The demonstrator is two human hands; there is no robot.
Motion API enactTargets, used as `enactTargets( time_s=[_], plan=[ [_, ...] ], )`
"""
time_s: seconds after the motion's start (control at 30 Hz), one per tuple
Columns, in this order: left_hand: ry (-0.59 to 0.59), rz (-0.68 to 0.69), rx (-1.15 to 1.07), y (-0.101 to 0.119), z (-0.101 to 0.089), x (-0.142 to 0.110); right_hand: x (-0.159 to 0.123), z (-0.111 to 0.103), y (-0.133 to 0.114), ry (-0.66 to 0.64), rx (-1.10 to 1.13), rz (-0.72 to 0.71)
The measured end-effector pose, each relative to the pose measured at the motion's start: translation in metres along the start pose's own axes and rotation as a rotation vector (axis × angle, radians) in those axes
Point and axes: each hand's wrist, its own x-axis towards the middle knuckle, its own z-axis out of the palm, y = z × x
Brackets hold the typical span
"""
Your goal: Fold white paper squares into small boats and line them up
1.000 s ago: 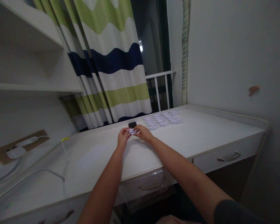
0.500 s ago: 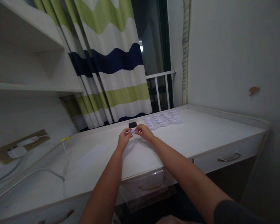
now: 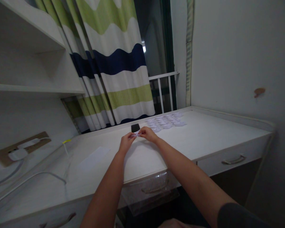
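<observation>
"What are the hands doing?"

"The left hand (image 3: 126, 143) and the right hand (image 3: 148, 134) are close together. Both are pinching a small piece of white paper (image 3: 136, 135). Their fingers are curled in, not spread wide, and the paper sits between them."

"Which way does the paper point?"

"Its long side runs sideways, from one hand to the other. The right end pokes out a little by the right hand's fingers. The paper is too small to see its exact shape."

"Where is it?"

"It is over the tabletop (image 3: 199, 133), close to the back edge, just in front of a black phone (image 3: 135, 128)."

"What else is near?"

"Many little white paper pieces (image 3: 165, 122) lie in a wide, flat bunch to the right of the phone. A flat white sheet (image 3: 94, 158) lies on the tabletop to the left of the hands. A striped curtain (image 3: 118, 63) with green, white and dark blue bands hangs behind the tabletop."
</observation>
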Motion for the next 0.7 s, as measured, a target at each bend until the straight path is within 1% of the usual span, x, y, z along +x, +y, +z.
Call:
enactTargets(
  time_s=[0.13,0.27,0.47,0.6,0.7],
  plan=[
    [-0.003,0.000,-0.016,-0.0037,0.0010,0.0011,-0.0008,-0.0003,0.0007,-0.035,-0.019,0.019],
    [-0.018,-0.005,-0.035,-0.0073,0.0017,0.0027,-0.0017,0.0000,-0.0005,-0.074,0.015,0.040],
    [-0.027,0.005,-0.040,-0.0063,0.0031,0.0027,-0.0018,0.0006,-0.0024,-0.040,-0.001,0.001],
    [-0.051,0.026,0.022,-0.0050,0.0026,0.0017,-0.0015,0.0012,0.0006,-0.055,-0.022,-0.006],
    [-0.042,0.055,0.108,-0.0067,0.0018,0.0017,-0.0008,0.0015,0.0038,-0.069,-0.055,0.014]
  ],
)
